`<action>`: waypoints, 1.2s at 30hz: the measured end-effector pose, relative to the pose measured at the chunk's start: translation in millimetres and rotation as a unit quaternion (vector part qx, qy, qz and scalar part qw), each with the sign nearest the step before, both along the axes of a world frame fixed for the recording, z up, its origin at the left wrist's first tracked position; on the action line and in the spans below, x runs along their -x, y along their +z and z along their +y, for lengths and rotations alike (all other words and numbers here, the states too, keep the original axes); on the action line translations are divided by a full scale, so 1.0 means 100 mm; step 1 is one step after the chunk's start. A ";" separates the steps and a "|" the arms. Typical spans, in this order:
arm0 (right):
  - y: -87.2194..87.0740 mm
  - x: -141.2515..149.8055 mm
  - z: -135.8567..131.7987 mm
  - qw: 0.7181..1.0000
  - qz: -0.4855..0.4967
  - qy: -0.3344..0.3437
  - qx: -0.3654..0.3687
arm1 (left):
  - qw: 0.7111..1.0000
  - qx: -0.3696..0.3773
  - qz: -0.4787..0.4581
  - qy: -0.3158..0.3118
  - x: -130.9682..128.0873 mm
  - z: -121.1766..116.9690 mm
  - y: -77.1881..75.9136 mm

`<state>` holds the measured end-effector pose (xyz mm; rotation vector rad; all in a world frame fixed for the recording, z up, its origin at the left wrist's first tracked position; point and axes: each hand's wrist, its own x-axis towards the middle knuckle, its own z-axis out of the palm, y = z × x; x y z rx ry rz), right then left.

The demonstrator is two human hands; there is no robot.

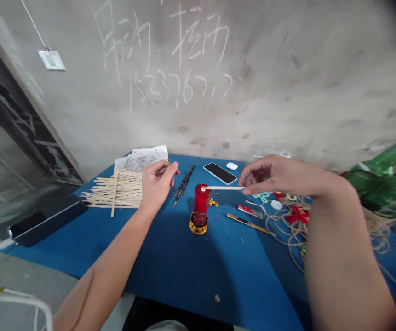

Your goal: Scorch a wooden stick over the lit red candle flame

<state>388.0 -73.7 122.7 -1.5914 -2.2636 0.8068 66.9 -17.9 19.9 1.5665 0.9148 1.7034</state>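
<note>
1. With the red candle [202, 204] as my clock centre, I have the right hand [257, 178] at 2 o'clock, pinching one pale stick [226, 188]. Its far tip reaches the flame [203, 188] at the candle's top.
2. My left hand [158, 180] is half-curled at 10 o'clock, just beside the pile. I see nothing in it, but cannot tell whether the fingers hide something small.
3. Done, as I judge it: a few dark-patched sticks [184, 183] at 11 o'clock look scorched.
4. The held stick looks pale along its visible length, so its scorching seems barely begun.
5. Left: a large pile of pale sticks [129, 191] at 9 o'clock shows no scorching I can make out.
</note>
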 end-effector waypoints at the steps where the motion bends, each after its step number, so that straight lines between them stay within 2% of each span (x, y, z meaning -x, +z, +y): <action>1: 0.00 0.00 0.00 1.000 0.001 0.001 0.000 | 1.000 -0.001 -0.002 -0.001 0.00 0.00 0.00; 36: 0.01 0.05 0.01 1.000 -0.002 0.003 -0.018 | 1.000 -0.005 0.002 -0.005 0.00 0.00 0.00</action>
